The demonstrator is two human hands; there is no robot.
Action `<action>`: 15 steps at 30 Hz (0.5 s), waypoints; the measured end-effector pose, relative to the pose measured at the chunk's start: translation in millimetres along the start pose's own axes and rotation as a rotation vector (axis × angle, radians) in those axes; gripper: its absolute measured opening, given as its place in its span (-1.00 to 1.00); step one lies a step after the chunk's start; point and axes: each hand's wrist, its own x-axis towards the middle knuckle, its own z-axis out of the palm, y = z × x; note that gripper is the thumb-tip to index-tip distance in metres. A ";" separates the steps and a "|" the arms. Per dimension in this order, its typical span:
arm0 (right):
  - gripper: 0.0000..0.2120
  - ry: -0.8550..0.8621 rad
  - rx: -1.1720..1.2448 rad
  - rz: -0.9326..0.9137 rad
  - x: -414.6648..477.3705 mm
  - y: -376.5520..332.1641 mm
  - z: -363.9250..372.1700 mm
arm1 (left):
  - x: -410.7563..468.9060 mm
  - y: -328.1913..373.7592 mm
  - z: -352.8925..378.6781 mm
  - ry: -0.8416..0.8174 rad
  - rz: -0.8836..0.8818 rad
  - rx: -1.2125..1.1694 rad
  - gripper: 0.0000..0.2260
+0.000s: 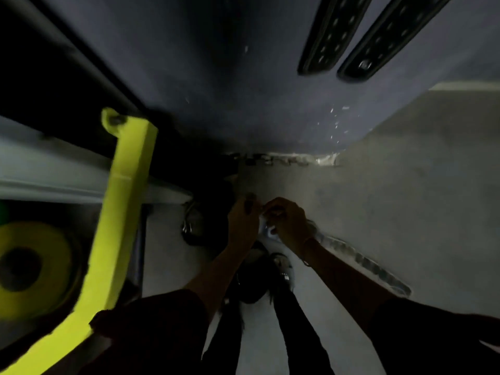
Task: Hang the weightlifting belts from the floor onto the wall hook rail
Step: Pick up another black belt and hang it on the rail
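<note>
A belt [359,259] lies along the floor [405,198] beside the right-hand wall, its near end gathered at the hands. The right hand [288,221] is curled around the pale buckle end; the left hand [243,220] pinches beside it. Two belts [362,36] already hang on the wall ahead. Best to secure the buckle firmly before lifting, so the strap trails free.

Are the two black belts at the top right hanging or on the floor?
Hanging: both black belts lie flat against the dark wall, ends above the floor; their hooks are out of frame.
</note>
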 end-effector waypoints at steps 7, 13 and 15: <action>-0.86 -0.068 -0.062 0.145 159.8 198.2 86.4 | 93.3 -217.0 87.7 -0.033 -0.181 -0.021 -0.89; -0.91 -0.136 -0.398 0.154 266.4 341.2 132.9 | 164.5 -349.6 135.2 -0.004 -0.270 -0.065 -0.90; -0.72 -0.125 -0.521 0.123 292.3 365.6 140.2 | 180.3 -373.8 147.0 -0.012 -0.274 -0.079 -0.82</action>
